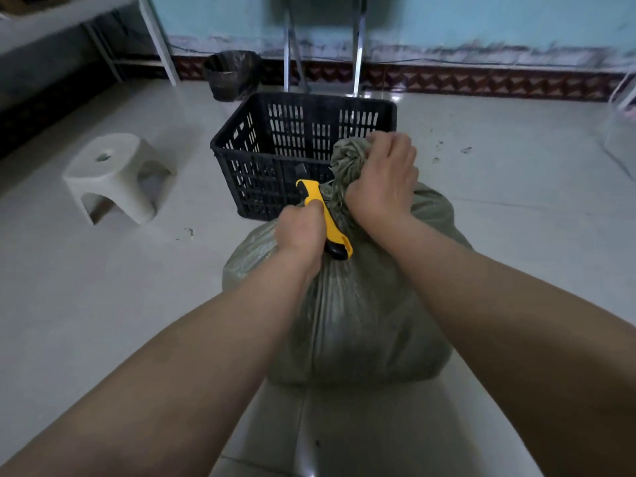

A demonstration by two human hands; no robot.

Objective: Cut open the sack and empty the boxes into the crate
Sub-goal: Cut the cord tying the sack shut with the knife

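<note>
— Why is the right hand (382,180) clutching the woven sack (361,304) by its tied neck?
— Probably tautening it for cutting; the left hand (299,232) is curling its fingers round the yellow utility knife (327,218) beside it; the sack is standing just before the black crate (241,146).

— What does the floor (516,218) look like?
— Pale, glossy tiles with a few dark specks, and a bright glint close to the wall (481,18).
— And the wall?
— Light blue, scuffed and grey along the bottom, above a dark red patterned skirting band (481,82).
— Any furniture?
— A low white plastic stool (113,173) on the left. A dark bin (232,75) with a black liner stands against the skirting, two shiny metal legs (358,53) just beside it. A white metal frame (156,39) fills the far left corner. The light is dim.
</note>
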